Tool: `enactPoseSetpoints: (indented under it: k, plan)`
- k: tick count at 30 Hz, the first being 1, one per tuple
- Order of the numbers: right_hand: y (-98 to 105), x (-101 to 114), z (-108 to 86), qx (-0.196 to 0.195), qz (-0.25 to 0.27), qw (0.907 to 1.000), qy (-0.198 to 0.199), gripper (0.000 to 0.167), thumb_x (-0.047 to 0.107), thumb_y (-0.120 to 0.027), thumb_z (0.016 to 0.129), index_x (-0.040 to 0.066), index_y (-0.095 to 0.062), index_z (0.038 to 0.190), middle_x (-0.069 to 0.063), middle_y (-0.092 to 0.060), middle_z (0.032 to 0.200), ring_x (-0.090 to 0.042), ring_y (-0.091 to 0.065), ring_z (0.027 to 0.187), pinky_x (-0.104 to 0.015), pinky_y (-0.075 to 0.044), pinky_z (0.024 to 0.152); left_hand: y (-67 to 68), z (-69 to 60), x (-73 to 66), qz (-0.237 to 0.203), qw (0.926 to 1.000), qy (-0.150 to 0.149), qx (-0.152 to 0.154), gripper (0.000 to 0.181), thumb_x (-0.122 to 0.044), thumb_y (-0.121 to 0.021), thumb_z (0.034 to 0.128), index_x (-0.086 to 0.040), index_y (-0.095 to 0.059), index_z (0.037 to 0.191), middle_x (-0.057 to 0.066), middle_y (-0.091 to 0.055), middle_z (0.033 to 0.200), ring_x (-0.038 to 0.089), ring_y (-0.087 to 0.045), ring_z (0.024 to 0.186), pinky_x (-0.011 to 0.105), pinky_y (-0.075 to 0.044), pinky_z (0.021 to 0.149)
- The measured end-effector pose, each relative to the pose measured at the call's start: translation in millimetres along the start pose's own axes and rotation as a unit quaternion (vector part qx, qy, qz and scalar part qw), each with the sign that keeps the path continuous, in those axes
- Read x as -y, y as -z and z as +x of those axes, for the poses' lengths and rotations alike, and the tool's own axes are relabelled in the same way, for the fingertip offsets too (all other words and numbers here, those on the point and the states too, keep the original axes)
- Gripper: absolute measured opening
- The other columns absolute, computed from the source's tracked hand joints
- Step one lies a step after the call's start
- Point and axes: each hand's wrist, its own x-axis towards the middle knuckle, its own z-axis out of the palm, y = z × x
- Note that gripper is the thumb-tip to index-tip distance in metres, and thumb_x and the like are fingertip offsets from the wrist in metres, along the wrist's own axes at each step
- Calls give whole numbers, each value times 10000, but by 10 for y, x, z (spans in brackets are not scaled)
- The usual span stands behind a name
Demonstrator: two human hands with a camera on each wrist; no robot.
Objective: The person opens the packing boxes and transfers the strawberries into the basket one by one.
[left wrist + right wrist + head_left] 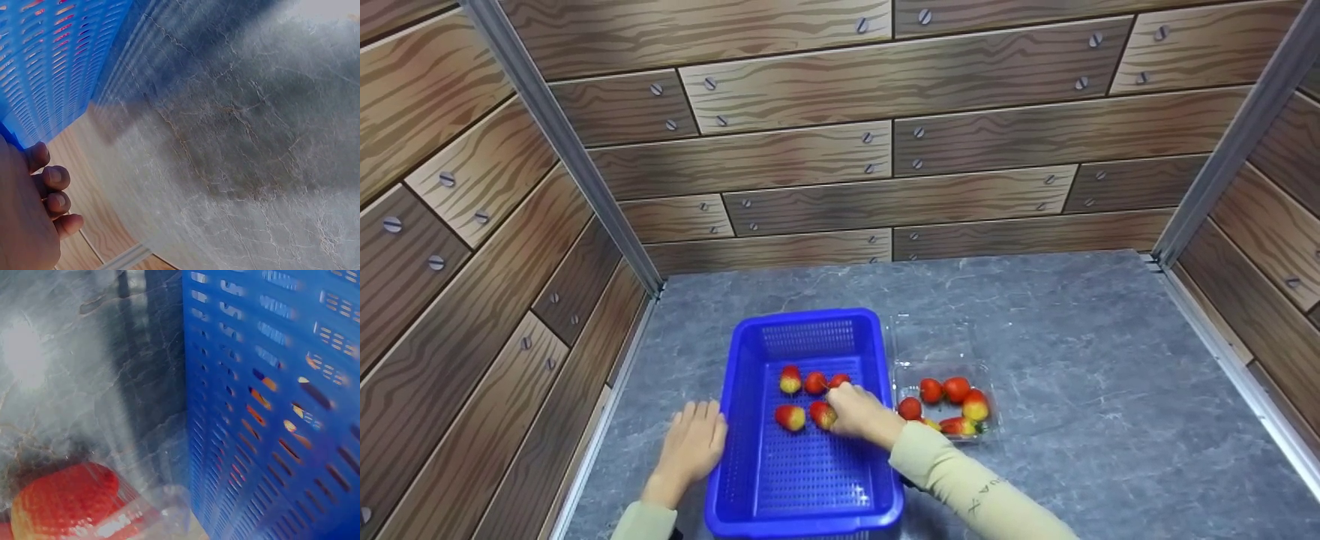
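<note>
A blue plastic basket (pixel 795 480) with slotted walls stands on the table, holding several small strawberry-like fruits, some red and some red-and-yellow. My right hand (pixel 864 415) reaches over the basket's right wall. Its curled fingers pinch a red-and-yellow strawberry (pixel 820 414), whose right end they partly cover. At the outer left side of the basket, my left hand (pixel 690 442) touches the rim with its fingers extended. In the left wrist view, the fingertips (pixel 56 175) sit beside the slotted wall and hold nothing; the thumb is hidden.
Right of the basket is a clear plastic box (pixel 934 367) with its lid folded back, containing several similar fruits (pixel 957 388). My right forearm passes over the box's front-left corner. Wood-patterned walls (pixel 810 157) enclose the grey marbled table (pixel 1080 360).
</note>
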Motion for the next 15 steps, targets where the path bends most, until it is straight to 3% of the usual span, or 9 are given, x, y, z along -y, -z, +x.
enactPoseSetpoints:
  k: [8,15]
  plan:
    - [151,33,-18,71,53,10000,35,196,65,-773,672,93,-580,652,-68,-539,665,-239,-524,575,-410,-503,541,10,-5,-9,41,10000,-51,36,95,-93,-486,949,-33,-518,882,108,-506,779,321,-468,761,431,-371,663]
    - [404,87,-27,266,170,9995,-73,144,82,-789,703,67,-651,744,-19,-540,698,-192,-540,646,-363,-511,609,10,-1,-5,18,10000,-45,3,105,-93,-487,949,-51,-501,853,95,-486,752,317,-462,744,425,-367,652]
